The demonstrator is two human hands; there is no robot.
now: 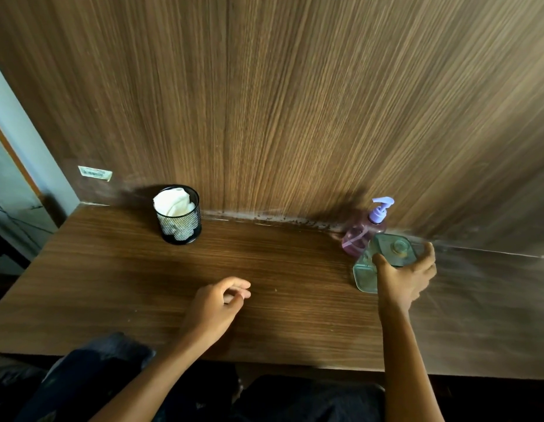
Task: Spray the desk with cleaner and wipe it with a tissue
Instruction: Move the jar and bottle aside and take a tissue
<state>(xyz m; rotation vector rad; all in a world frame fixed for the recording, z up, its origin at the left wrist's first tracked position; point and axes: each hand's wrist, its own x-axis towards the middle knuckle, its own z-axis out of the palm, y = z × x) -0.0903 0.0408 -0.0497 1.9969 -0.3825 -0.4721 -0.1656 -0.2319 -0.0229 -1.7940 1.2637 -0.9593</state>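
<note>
Head view: I sat at the surface [127, 284] with both arms stretched over it.
Right hand [406, 277]: my thumb and fingers wrapped a clear greenish bottle [383, 254], tipped over near the far right of the surface; I could not tell whether it touched the wood.
Left hand [220, 300]: loosely curled, grasping nothing, near the middle of the front edge.
Cleaner: I took the greenish bottle for it, though no nozzle showed; a pink pump bottle [363, 233] stood just behind, against the back edge.
Handling, bottle: I judged it stiff, smooth plastic, partly filled, so fairly light but slippery; the flat sides near the middle looked the safest hold.
Tissue [175, 202]: white, bunched in a black mesh cup [179, 222] by the far left of the back edge, well apart from both hands.
Handling, tissue: soft, weightless, easily torn; pinch the top fold and lift it clear.
Count: two bottles, one cup, one wad of tissue.
</note>
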